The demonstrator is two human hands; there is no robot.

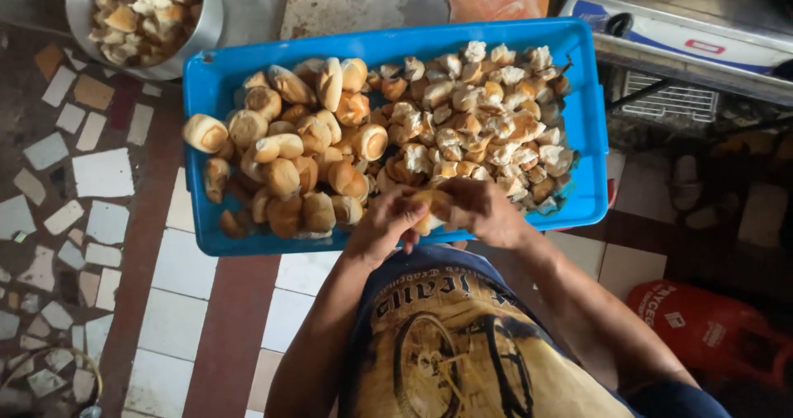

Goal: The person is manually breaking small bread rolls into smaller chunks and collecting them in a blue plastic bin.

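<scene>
Seen from above, a person's left hand (388, 224) and right hand (483, 211) close together around a single bread roll (429, 203), fingers of both curled onto its golden crust, at the near edge of a blue plastic tray (591, 121). The roll sits between the two hands, just over the tray's front rim.

The tray is crowded. Whole round rolls (281, 166) are heaped on its left half, several spilling against the rim, one lying right on the left edge. Torn bread pieces (487, 125), pale crumb showing, fill the right half.

The tray rests on a surface of mismatched tile fragments (99, 174) and red and white tiles. Beyond its far left corner stands a metal bowl (211, 21) holding more torn bread. A gas stove (694, 30) runs along the upper right, and a red plastic bag (710, 331) lies at the lower right, well apart from the tray. The person's printed dark and yellow shirt (462, 344) fills the bottom centre.
</scene>
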